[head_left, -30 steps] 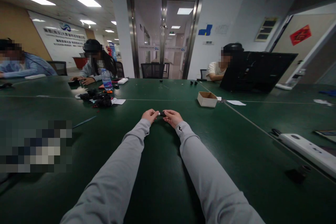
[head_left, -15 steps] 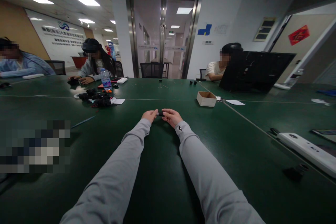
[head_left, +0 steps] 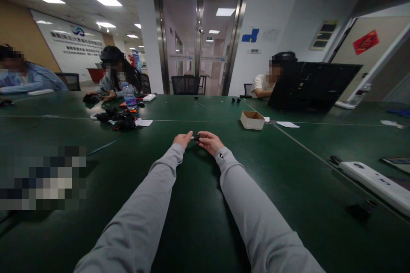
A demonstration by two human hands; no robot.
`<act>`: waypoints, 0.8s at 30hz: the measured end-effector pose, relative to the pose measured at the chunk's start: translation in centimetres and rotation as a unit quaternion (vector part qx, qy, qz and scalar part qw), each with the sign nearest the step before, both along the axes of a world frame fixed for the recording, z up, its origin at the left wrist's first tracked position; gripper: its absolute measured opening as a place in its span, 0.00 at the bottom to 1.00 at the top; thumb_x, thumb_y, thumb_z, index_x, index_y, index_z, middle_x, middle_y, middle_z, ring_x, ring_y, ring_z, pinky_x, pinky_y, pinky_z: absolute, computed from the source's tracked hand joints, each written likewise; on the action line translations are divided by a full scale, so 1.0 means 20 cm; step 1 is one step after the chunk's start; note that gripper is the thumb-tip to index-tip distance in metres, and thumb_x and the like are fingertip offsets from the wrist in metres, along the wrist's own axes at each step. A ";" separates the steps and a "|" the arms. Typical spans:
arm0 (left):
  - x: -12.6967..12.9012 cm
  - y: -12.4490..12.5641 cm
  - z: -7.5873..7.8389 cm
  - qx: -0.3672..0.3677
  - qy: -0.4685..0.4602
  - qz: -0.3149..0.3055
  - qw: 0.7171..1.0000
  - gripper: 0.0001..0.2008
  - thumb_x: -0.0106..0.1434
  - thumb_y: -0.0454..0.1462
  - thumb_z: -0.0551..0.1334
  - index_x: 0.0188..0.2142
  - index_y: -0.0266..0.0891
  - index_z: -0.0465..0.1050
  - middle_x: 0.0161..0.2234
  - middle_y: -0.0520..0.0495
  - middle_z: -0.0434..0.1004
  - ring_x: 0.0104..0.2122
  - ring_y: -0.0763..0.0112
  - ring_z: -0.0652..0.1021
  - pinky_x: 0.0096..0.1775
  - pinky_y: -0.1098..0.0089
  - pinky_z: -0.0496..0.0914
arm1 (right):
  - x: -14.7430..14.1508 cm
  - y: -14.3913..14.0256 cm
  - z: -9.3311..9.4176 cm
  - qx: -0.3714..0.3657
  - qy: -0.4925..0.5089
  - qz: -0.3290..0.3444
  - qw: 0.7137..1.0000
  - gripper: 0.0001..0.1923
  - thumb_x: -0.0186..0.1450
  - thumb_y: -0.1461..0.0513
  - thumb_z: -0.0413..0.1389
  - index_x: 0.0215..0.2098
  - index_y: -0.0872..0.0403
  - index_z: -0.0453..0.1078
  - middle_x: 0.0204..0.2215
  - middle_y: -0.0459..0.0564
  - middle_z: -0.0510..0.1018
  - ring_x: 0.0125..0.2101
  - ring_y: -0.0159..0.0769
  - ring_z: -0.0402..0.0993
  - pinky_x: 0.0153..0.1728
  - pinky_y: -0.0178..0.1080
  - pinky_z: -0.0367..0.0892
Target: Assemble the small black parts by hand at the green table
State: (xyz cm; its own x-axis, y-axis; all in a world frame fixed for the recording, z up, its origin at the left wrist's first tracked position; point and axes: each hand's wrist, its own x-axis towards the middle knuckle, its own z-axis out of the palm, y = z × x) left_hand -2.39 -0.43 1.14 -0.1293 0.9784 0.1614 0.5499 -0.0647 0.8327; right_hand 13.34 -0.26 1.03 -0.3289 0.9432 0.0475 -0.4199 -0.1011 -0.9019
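Your left hand [head_left: 183,140] and right hand [head_left: 209,141] meet far out on the green bench [head_left: 198,204], both arms stretched forward in grey sleeves, and both pinch a small dark object [head_left: 196,137] between their fingertips, the left at one end and the right at the other. It is too small and too dim for you to tell what it is; your fingers cover most of it, and only a short dark stretch with a pale glint shows in the gap. Its long axis runs left to right, roughly level, just above the bench top. Beyond your right hand sits a small open cardboard box [head_left: 253,120], with a white slip of paper [head_left: 287,124] just past it and a black open laptop [head_left: 312,87] behind. To the far left lies a heap of black parts [head_left: 119,120] beside a water bottle [head_left: 129,96] whose label cannot be read. A white power strip [head_left: 374,181] at the right is cut off by the frame edge. Wall lettering [head_left: 72,42] at the back left is too small to read, and a pixelated patch [head_left: 43,178] hides part of the bench at the left.
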 end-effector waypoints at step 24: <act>0.06 -0.14 0.12 0.281 0.158 -0.166 0.932 0.14 0.53 0.29 0.53 0.36 0.42 0.70 0.38 0.47 0.70 0.40 0.67 0.68 0.43 0.67 0.64 | 0.00 0.02 0.00 -0.074 0.031 -0.064 0.995 0.04 0.57 0.63 0.55 0.31 0.57 0.69 0.19 0.48 0.73 0.17 0.26 0.68 0.18 0.29 0.66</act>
